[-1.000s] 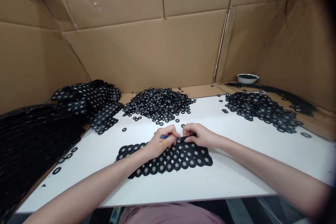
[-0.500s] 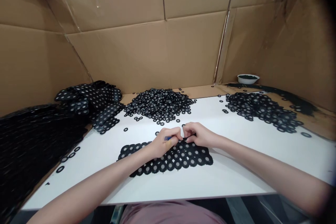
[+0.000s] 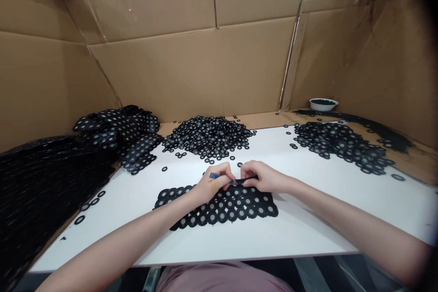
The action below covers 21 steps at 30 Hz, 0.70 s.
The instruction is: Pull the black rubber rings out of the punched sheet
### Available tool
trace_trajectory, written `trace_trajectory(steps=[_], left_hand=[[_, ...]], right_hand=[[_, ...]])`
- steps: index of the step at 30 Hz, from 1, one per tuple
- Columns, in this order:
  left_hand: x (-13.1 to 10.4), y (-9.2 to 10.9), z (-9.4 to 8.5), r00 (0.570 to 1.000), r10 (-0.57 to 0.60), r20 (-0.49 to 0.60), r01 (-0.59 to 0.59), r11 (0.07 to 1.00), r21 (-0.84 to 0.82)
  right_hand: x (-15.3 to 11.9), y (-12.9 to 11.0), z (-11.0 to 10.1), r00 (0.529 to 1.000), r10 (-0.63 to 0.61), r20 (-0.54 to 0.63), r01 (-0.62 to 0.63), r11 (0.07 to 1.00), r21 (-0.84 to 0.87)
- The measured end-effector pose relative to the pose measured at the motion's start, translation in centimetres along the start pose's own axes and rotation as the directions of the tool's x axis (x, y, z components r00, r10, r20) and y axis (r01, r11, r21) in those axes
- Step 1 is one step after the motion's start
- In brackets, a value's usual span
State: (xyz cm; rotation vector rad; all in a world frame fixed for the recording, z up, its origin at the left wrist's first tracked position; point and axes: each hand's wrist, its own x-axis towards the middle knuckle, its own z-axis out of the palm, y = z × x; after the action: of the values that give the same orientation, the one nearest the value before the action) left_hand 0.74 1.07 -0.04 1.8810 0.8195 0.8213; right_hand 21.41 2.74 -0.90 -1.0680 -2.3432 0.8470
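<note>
A black sheet [image 3: 232,213] with rows of round grey-centred rings lies flat on the white table in front of me. My left hand [image 3: 214,183] is closed around a short blue pen-like tool [image 3: 215,176], its tip end beside the sheet's far edge; the tool's exact kind cannot be made out. Close by on the right, my right hand [image 3: 262,177] pinches the far edge of the sheet, which is slightly raised between the fingers. A loose black ring [image 3: 239,164] lies just beyond the hands.
Behind the hands is a heap of loose rings [image 3: 208,137], with another pile [image 3: 342,146] to the right. Folded dotted sheets [image 3: 126,125] and a black mass of sheets [image 3: 51,187] fill the left. A white bowl [image 3: 322,106] stands by the cardboard wall [image 3: 253,64].
My left hand has tilted slightly, so more of the blue tool shows, and its fingertips have shifted a little. My right hand stays at the sheet's edge, moved slightly right.
</note>
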Motion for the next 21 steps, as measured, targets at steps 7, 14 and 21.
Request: trace_trajectory(steps=[7,14,21], left_hand=[[-0.98,0.83,0.67,1.0,-0.01,0.019,0.011,0.999,-0.041],[-0.96,0.9,0.87,1.0,-0.004,0.019,0.002,0.996,0.085],[-0.66,0.96,0.76,0.995,0.055,0.085,-0.065,0.99,0.124]], right_hand=[[-0.78,-0.08,-0.4,0.997,-0.022,0.072,0.016,0.997,0.076],[-0.44,0.18,0.24,1.0,0.02,0.015,-0.022,0.992,0.123],[-0.42,-0.22,0.27,0.999,0.041,-0.013,-0.04,0.994,0.098]])
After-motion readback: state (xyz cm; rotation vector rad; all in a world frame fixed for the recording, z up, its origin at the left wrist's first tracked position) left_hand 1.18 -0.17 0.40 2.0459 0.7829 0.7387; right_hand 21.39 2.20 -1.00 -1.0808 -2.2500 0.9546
